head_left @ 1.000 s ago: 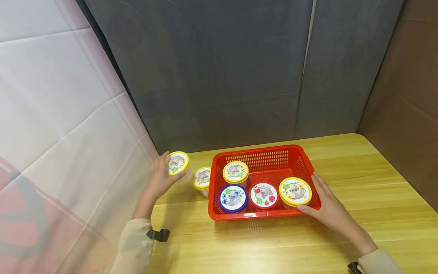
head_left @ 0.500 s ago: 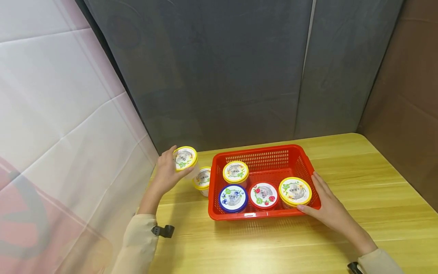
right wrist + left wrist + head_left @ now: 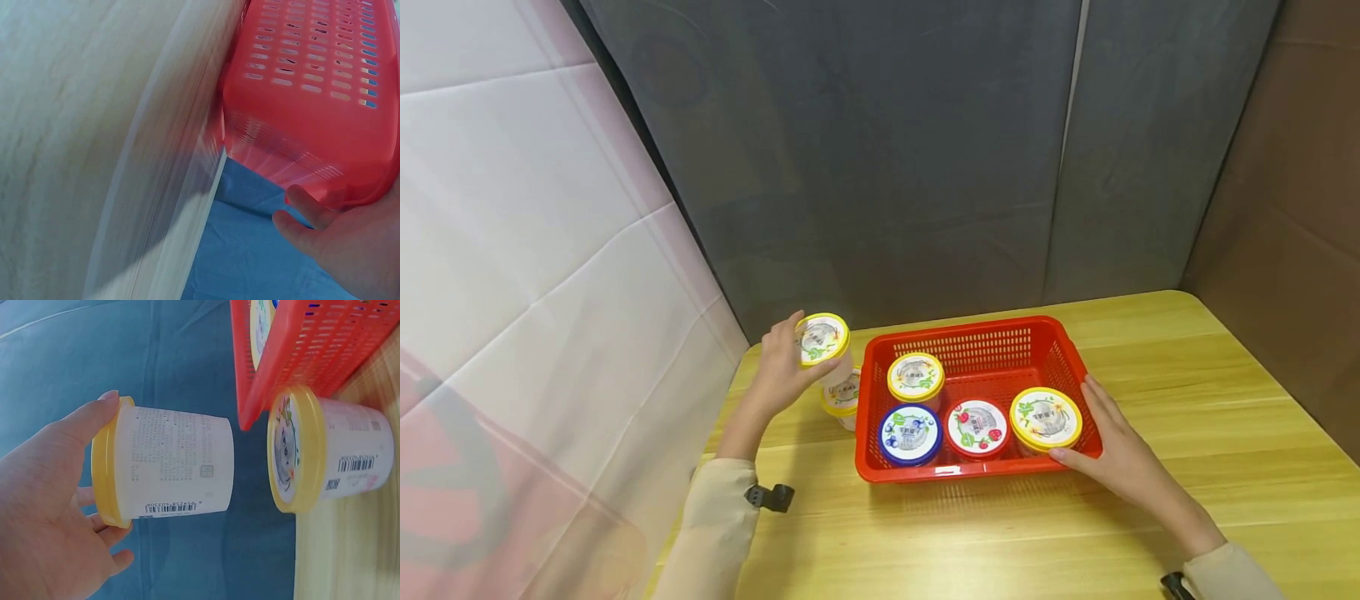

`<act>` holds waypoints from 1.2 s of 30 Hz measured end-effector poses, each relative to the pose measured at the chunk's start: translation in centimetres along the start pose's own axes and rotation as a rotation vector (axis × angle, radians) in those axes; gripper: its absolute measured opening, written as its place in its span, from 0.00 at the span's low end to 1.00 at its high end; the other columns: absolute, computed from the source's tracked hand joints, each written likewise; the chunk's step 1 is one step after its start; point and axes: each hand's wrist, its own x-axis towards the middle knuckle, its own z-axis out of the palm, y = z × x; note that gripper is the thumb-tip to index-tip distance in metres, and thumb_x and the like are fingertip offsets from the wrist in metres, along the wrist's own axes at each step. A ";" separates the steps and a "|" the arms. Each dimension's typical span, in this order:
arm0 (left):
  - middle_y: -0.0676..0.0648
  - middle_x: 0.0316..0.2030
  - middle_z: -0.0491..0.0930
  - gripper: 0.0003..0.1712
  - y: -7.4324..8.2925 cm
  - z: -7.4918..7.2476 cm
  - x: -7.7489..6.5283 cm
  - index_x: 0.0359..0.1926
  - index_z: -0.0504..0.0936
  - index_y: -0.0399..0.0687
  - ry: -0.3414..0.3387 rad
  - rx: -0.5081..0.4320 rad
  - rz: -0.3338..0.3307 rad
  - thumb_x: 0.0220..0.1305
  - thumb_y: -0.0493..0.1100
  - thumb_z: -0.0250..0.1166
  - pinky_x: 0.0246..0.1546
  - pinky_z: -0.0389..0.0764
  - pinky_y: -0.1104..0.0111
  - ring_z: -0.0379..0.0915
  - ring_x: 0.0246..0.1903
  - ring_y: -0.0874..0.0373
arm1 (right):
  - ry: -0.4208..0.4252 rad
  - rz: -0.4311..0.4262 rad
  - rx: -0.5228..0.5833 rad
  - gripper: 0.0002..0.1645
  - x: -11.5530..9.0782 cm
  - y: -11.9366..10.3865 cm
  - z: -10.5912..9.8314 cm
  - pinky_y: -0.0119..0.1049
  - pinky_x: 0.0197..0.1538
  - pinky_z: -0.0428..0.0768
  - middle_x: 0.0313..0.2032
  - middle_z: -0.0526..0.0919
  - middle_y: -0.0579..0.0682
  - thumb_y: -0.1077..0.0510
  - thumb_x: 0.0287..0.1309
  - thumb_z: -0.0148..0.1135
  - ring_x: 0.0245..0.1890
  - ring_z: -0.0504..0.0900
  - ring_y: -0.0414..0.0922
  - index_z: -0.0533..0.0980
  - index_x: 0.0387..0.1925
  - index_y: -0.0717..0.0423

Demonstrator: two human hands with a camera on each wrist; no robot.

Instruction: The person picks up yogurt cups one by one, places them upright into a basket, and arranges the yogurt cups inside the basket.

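My left hand (image 3: 781, 367) grips a white plastic tub (image 3: 178, 464) by its yellow lid, thumb on one side and fingers on the other. The tub is up in the air, slightly tilted. Just beneath it a second yellow-lidded tub (image 3: 356, 447) stands on the table, against the left outside of the red basket (image 3: 951, 473). In the head view the held tub partly covers that one. My right hand (image 3: 1123, 446) holds the basket's front right corner, thumb over the front rim and fingers along the right side.
Inside the basket are a yellow-lidded tub (image 3: 916, 375) at back left, a blue-lidded tub (image 3: 910, 434) at front left, a red-lidded tub (image 3: 977, 428) and another yellow-lidded tub (image 3: 1046, 418) at front right. A grey wall (image 3: 880, 167) rises behind the wooden table (image 3: 985, 542).
My left hand has moved right and toward the back with the tub, from left of the standing tub to over it. My right hand and the basket have stayed in place.
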 end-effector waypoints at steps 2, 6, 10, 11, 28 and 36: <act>0.33 0.72 0.55 0.59 0.3 0.1 0.1 0.76 0.49 0.43 -0.002 0.002 0.009 0.56 0.59 0.72 0.65 0.66 0.39 0.53 0.66 0.36 | 0.000 0.003 -0.002 0.73 0.0 0.0 0.0 0.76 0.60 0.65 0.80 0.40 0.58 0.31 0.49 0.71 0.72 0.56 0.72 0.38 0.79 0.57; 0.33 0.71 0.57 0.58 0.9 0.5 0.4 0.76 0.50 0.42 -0.006 0.004 0.028 0.55 0.59 0.73 0.64 0.68 0.40 0.54 0.65 0.37 | -0.006 0.010 -0.001 0.73 0.0 0.2 0.1 0.76 0.59 0.66 0.80 0.39 0.58 0.30 0.48 0.70 0.72 0.56 0.72 0.38 0.79 0.56; 0.35 0.71 0.56 0.58 1.6 1.0 0.8 0.76 0.49 0.44 -0.018 0.002 0.035 0.55 0.59 0.73 0.63 0.70 0.41 0.53 0.66 0.38 | -0.009 0.013 0.002 0.74 0.0 0.2 0.1 0.76 0.59 0.66 0.80 0.38 0.57 0.28 0.48 0.69 0.72 0.56 0.72 0.37 0.79 0.56; 0.35 0.72 0.56 0.58 1.8 1.1 0.9 0.76 0.49 0.45 -0.021 -0.001 0.038 0.55 0.59 0.72 0.63 0.70 0.41 0.53 0.66 0.38 | -0.009 0.011 0.003 0.74 0.0 0.2 0.1 0.76 0.59 0.66 0.80 0.38 0.57 0.28 0.48 0.69 0.72 0.56 0.72 0.37 0.79 0.56; 0.41 0.72 0.57 0.58 5.0 3.5 2.7 0.77 0.49 0.51 -0.069 -0.013 0.064 0.54 0.61 0.72 0.66 0.71 0.44 0.53 0.68 0.43 | -0.005 0.005 0.000 0.73 -0.1 -0.1 0.0 0.76 0.59 0.66 0.80 0.39 0.57 0.31 0.49 0.70 0.71 0.56 0.72 0.38 0.79 0.57; 0.42 0.72 0.58 0.58 6.5 4.6 3.3 0.76 0.50 0.50 -0.087 -0.034 0.096 0.53 0.62 0.73 0.64 0.74 0.46 0.55 0.67 0.45 | 0.002 -0.001 0.002 0.72 0.0 0.0 0.1 0.76 0.59 0.66 0.80 0.39 0.57 0.31 0.49 0.71 0.71 0.56 0.72 0.38 0.79 0.57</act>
